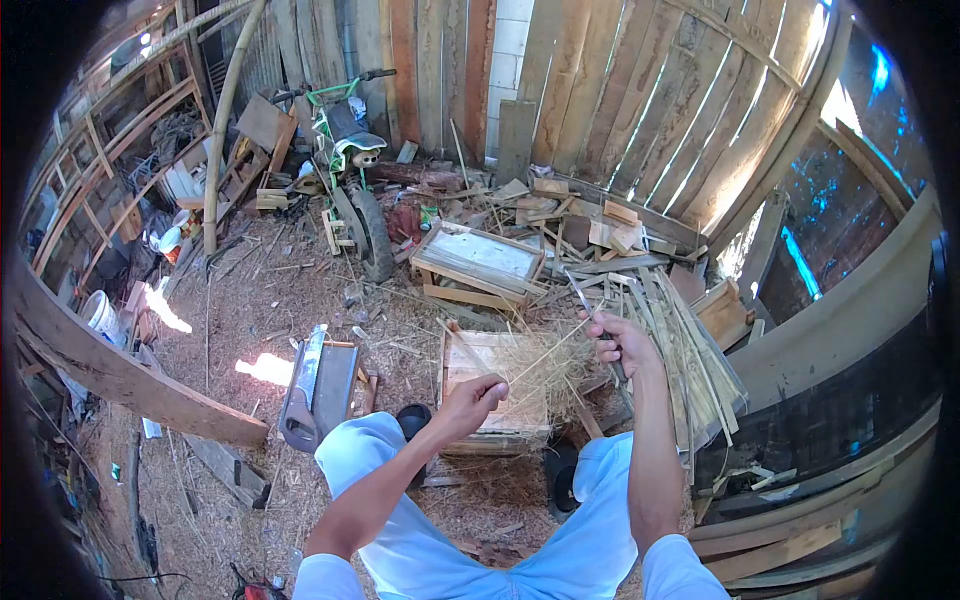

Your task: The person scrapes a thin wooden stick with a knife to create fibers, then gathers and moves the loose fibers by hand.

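My left hand (474,406) is closed in a fist around one end of a thin pale strip (546,354), which looks like split bamboo. The strip slants up to my right hand (627,346), whose fingers are wrapped round the dark handle of a knife (579,293). Its narrow blade points up and away from me, beside the strip's far end. Below both hands stands a low wooden box (470,372) between my knees. A tangle of fine shavings (535,372) covers its right side.
A handsaw (305,390) lies on a small stand to the left. Ahead are a wooden crate (478,252), scrap wood (600,225) and a small motorbike (350,150). Long split strips (690,340) are piled at right. A curved plank (130,365) crosses the left side.
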Available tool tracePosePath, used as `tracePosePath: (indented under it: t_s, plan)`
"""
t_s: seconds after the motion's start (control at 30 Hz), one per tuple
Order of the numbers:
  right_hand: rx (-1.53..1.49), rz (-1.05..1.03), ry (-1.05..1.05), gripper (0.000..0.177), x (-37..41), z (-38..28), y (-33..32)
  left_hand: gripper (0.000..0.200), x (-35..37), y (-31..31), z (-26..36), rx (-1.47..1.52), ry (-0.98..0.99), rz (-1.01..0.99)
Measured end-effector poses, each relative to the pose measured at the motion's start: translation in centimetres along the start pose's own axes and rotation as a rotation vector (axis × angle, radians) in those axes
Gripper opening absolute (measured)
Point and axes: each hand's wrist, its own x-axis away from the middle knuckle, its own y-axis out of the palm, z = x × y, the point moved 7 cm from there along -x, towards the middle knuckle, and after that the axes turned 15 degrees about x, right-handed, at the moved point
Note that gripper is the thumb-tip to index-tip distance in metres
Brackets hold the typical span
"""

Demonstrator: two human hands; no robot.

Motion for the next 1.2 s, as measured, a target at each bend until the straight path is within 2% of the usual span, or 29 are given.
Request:
tracePosePath:
  t_s: [0.1,0.17,0.33,0.43,0.5,0.57,0.7,0.77,0.83,0.87,1.0,1.07,1.2]
  plan:
    - [-0.043,-0.037,-0.01,0.025,-0.3,0.0,-0.2,0.027,-0.2,0.4,-0.1,0.007,-0.026,0.001]
    - [-0.054,-0.003,-0.012,0.025,-0.5,0.0,-0.5,0.032,-0.3,0.5,0.6,0.025,0.096,0.009]
    - [-0.05,0.075,-0.013,0.026,-0.9,0.2,-0.8,0.032,-0.7,0.5,0.6,0.001,0.051,0.001]
    - [0.065,0.14,-0.055,0.025,-0.4,0.0,-0.2,0.032,-0.4,0.0,0.0,0.006,0.046,0.009]
    - [0.356,0.289,-0.065,0.026,0.1,0.3,0.0,0.031,-0.6,-0.6,-0.9,0.024,0.054,0.007]
    - [0.29,0.267,-0.098,0.026,0.4,1.1,1.1,0.03,-0.5,-1.1,-2.6,0.094,-0.007,-0.033]
    - [0.235,0.145,-0.084,0.027,1.0,2.6,5.0,0.028,-0.8,-0.5,-1.8,0.267,-0.08,-0.098]
    - [0.267,-0.159,-0.049,0.031,1.6,3.6,9.4,0.027,-0.9,-0.2,-1.7,0.298,-0.095,-0.098]
    - [0.224,-0.204,-0.018,0.03,1.8,3.9,10.8,0.027,-0.8,0.0,-2.0,0.473,-0.168,-0.138]
    - [0.184,-0.249,0.014,0.028,1.9,4.3,11.3,0.027,-0.7,-0.2,-2.0,0.467,-0.179,-0.14]
    - [0.166,-0.123,0.009,0.03,1.4,2.1,6.6,0.027,0.0,-0.7,-2.0,0.47,-0.192,-0.153]
    - [-0.02,0.058,-0.101,0.031,1.2,0.5,2.1,0.027,0.3,-0.4,-2.2,0.465,-0.202,-0.162]
    - [0.015,-0.037,-0.113,0.03,2.7,0.3,3.5,0.027,0.2,-0.4,-2.0,0.409,-0.17,-0.172]
